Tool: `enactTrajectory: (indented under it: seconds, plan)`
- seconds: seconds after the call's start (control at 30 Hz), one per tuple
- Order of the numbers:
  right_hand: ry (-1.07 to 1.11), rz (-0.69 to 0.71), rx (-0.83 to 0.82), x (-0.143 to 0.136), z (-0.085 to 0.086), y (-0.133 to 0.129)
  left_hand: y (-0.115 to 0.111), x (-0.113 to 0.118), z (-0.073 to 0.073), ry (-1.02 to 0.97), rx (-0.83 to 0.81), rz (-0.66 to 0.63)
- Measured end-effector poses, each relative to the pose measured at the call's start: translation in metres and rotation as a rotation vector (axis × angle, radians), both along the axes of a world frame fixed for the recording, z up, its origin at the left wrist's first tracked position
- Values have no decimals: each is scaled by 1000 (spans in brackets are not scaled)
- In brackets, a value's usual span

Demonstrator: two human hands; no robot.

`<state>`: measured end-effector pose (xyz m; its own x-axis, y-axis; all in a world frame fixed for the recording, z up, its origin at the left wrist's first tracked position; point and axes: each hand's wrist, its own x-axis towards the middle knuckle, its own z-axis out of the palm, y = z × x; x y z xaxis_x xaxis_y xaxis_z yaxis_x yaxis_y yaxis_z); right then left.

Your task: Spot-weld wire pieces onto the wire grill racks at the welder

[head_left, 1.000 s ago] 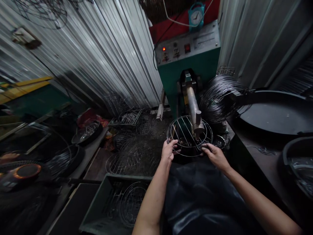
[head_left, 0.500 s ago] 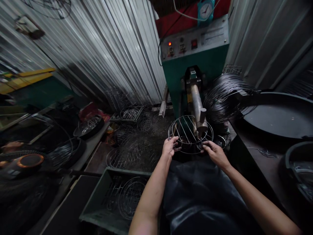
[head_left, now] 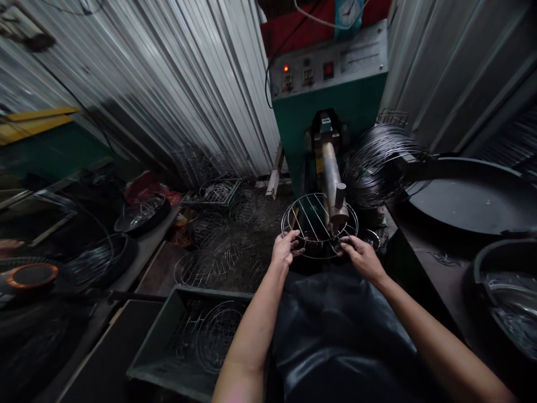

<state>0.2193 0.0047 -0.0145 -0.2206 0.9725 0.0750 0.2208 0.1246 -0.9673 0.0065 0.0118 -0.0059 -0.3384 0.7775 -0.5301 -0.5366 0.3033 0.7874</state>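
Between my hands is a round wire rack [head_left: 311, 215] with parallel bars across it and a second ring below. My left hand [head_left: 286, 246] is closed on its near left rim. My right hand [head_left: 358, 252] pinches the near right side. Just over the rack's right part sits the metal arm [head_left: 333, 173] of a green machine [head_left: 327, 95], its tip close to the wires; I cannot tell whether they touch. A red lamp [head_left: 286, 68] glows on the machine's panel.
A green crate [head_left: 155, 341] holding wire rings stands at lower left. To the right are a wire coil [head_left: 380, 162], a wide black tray [head_left: 465, 201] and a dark tub [head_left: 482, 280]. Wire pieces cover the floor [head_left: 235, 252]. A co-worker's hand [head_left: 10, 246] shows at far left.
The whole view has shifted slightly, so most things appear a little further left. Both hands keep hold of the wire rack, which stays at the machine's arm.
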Motion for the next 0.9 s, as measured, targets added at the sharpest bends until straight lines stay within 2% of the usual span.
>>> enactTrajectory:
  seconds: [0.33,0.47,0.53,0.57,0.67,0.77,0.83,0.9]
  plan:
    - [74,-16,-71,-6,1,3,-2,5,2,31,-45,43]
    - [149,-147,-74,12,-5,-9,-8,-5,3,65,-51,-45]
    - [107,-227,-107,34,-19,-22,-5,-19,6,115,-88,-120]
    - [65,-218,-154,45,-30,-29,-1,-27,8,148,-114,-151]
    - [-96,-80,-322,74,-70,-50,20,-47,13,212,-169,-264]
    - [-230,-49,-330,87,-103,-62,37,-56,16,206,-164,-421]
    - [-292,-65,-269,88,-114,-63,38,-56,17,226,-150,-464]
    - [-362,-30,-221,89,-115,-63,31,-55,17,250,-149,-455]
